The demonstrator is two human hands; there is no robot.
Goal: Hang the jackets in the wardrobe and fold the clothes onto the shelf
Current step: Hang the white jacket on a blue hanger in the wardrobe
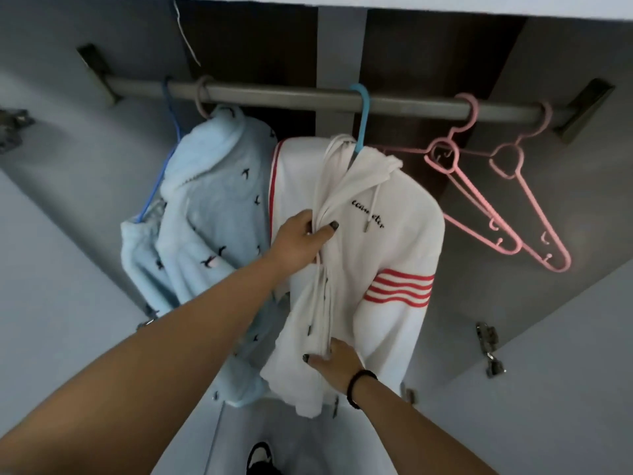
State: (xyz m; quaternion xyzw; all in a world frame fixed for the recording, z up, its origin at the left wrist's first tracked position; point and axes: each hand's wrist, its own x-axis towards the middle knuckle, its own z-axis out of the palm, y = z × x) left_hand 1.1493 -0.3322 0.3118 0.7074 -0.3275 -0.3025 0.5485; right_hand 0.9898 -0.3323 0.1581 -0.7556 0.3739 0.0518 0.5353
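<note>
White hooded jacket [383, 255] with red stripes, on blue hanger [362, 121] hooked over wardrobe rail [308, 97], light blue fleece jacket [205, 207] hanging just left, touching

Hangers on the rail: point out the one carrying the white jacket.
The light blue hanger, mid-rail, holds the white jacket. The two pink hangers to its right hang bare.

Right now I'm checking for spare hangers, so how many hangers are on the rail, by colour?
Pink, empty: 2
Light blue, under the white jacket: 1
Dark blue, by the pale blue jacket: 1
Mauve hook, body hidden: 1
Total: 5
</note>
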